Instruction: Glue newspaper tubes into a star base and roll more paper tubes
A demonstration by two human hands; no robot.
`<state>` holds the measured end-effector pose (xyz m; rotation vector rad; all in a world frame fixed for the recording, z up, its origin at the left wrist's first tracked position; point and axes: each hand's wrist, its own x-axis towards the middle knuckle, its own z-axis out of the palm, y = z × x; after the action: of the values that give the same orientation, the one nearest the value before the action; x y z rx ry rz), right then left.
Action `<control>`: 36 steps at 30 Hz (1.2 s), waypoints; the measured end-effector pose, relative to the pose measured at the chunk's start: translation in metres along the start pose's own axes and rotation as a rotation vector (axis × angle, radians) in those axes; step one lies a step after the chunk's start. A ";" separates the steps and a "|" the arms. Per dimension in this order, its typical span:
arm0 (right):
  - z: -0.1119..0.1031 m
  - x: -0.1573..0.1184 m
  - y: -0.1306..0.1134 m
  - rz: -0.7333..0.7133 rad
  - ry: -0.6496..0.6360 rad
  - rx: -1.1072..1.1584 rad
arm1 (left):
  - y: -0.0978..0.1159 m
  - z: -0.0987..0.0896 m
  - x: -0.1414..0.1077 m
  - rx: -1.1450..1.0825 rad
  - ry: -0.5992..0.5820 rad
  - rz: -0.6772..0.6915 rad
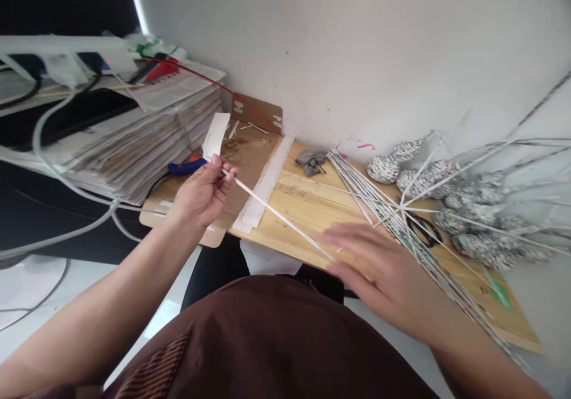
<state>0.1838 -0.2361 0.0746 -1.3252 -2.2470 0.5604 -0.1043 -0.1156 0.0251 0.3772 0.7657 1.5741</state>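
My left hand [206, 189] pinches a thin white rolled paper tube [279, 216] near its upper end. From that end a flat, unrolled strip of paper [217, 134] sticks up beyond my fingers. The tube slants down to the right over the front of the wooden table. At its lower end is my right hand [379, 268], blurred by motion. Its fingers are stretched out, with the thumb apart and close to the tube's tip; whether the thumb touches it I cannot tell.
White paper strips [266, 194] lie on the wooden table [298, 200] beside a brown board [250, 149]. A blue-handled tool [187, 166] rests by stacked paper [156, 131]. Rightward are a bundle of paper tubes [357, 185], black-handled scissors [423, 231] and several woven paper shapes [383, 169].
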 end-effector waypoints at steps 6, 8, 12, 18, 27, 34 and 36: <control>0.045 0.011 0.032 0.357 -0.064 0.264 | 0.001 0.010 0.002 0.044 -0.015 0.019; 0.056 0.011 0.035 0.408 -0.106 0.413 | 0.001 0.010 0.003 0.044 -0.052 0.026; 0.065 0.008 0.039 0.538 -0.330 1.011 | 0.003 0.007 0.005 0.020 -0.095 0.001; 0.065 0.010 0.037 0.568 -0.493 1.271 | 0.003 0.006 0.004 0.015 -0.109 -0.016; 0.064 0.024 0.031 0.552 -0.352 1.019 | 0.000 0.003 0.005 0.060 -0.091 0.039; 0.077 0.025 0.040 0.618 -0.652 1.454 | -0.001 0.008 0.009 -0.019 -0.100 -0.022; 0.075 0.024 0.034 0.558 -0.461 1.112 | -0.003 0.008 0.010 0.005 -0.072 -0.002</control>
<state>0.1537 -0.2073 -0.0003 -1.1923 -1.2947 2.0823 -0.0985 -0.1044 0.0273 0.4342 0.7144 1.5490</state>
